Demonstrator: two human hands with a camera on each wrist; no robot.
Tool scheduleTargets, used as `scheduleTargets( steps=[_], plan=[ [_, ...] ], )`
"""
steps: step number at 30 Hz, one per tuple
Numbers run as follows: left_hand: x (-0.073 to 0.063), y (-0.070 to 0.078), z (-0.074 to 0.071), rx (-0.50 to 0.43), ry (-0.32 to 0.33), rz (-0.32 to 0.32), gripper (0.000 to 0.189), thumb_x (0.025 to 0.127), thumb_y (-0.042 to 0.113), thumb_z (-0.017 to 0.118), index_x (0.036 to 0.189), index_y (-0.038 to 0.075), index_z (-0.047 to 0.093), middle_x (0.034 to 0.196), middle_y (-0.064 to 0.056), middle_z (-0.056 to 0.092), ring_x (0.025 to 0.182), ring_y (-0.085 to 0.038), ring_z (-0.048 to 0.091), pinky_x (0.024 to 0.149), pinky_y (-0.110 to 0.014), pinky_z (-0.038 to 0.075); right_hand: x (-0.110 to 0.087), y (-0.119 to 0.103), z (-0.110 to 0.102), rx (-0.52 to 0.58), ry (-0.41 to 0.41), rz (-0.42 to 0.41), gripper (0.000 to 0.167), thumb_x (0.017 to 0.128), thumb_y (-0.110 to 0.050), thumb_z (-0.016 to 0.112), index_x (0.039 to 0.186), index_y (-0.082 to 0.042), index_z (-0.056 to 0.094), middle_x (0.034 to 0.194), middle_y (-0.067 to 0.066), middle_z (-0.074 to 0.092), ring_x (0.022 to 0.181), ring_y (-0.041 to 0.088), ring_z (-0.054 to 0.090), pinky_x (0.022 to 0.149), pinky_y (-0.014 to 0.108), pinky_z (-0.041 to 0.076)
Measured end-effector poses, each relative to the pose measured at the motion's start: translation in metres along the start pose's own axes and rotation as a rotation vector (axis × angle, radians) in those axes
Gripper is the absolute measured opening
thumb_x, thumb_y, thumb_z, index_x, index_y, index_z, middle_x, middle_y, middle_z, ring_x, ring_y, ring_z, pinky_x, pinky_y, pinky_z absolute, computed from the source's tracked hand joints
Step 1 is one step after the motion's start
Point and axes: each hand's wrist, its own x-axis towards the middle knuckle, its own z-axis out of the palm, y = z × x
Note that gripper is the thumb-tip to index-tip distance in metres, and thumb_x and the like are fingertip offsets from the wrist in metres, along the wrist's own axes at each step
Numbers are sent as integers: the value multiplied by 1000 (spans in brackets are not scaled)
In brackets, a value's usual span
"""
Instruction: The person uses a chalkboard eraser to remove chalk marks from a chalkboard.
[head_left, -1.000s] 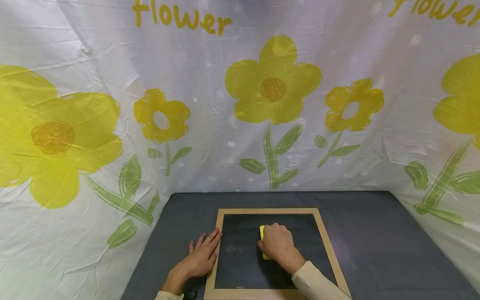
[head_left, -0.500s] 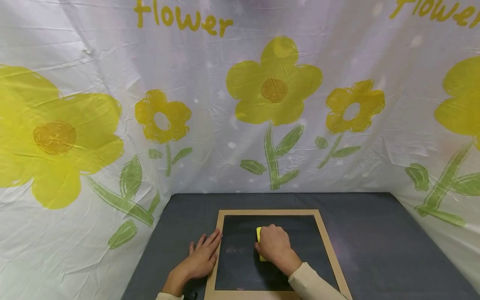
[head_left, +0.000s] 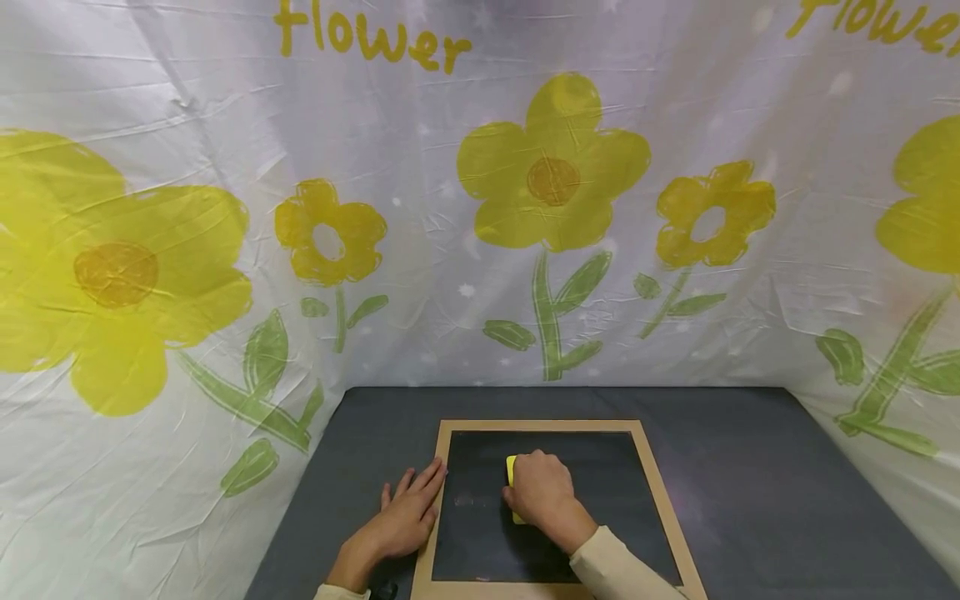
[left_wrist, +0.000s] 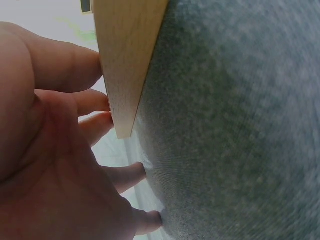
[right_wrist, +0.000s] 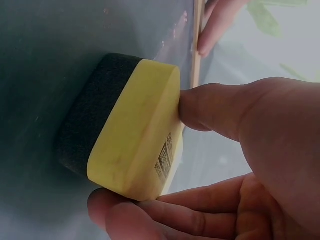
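Note:
A blackboard [head_left: 480, 542] in a light wooden frame lies on the dark grey table. My right hand [head_left: 542, 492] grips a yellow board eraser [head_left: 512, 483] over the left-middle part of the board. In the right wrist view the eraser [right_wrist: 137, 130] shows a black felt layer facing the board, with thumb and fingers on opposite sides of its yellow back. My left hand [head_left: 405, 517] rests at the frame's left side, fingers spread and fairly straight. The left wrist view shows its thumb and some fingers against the wooden frame [left_wrist: 125, 60], while two fingertips touch the grey cloth.
Faint pinkish chalk marks [head_left: 465, 501] show on the board's left part. The grey tabletop [head_left: 765, 500] extends to both sides of the board. A white curtain [head_left: 420, 333] printed with yellow flowers hangs behind and around the table.
My right hand has slid a little to the left across the board with the eraser. The left hand stays at the frame. The head view has shifted slightly.

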Motion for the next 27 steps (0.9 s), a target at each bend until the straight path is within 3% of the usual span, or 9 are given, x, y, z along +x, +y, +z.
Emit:
scheduleTargets(
  steps=[6,16,27],
  plan=[
    [-2,9,-4,17,-10,-44,65,112,14,58,173,9,35,182,-12,25,163,-62,16,114,-93,1,1,-10,2,-21,2,-10,42,90,-44,89,93,-4,77,76,9,66,65,24,65,58,42,61],
    [1,9,-2,49,-14,-73,65,112,13,58,173,9,35,182,-11,26,163,-60,19,115,-93,4,3,-26,5,-33,33,-55,42,88,-46,90,87,-6,77,72,7,67,62,24,67,54,41,61],
    [3,0,1,22,0,-34,65,112,16,57,173,12,35,183,-10,26,160,-64,18,112,-95,3,1,-31,7,-53,42,-14,44,89,-48,89,90,-5,80,76,9,72,65,25,71,58,42,63]
  ],
)
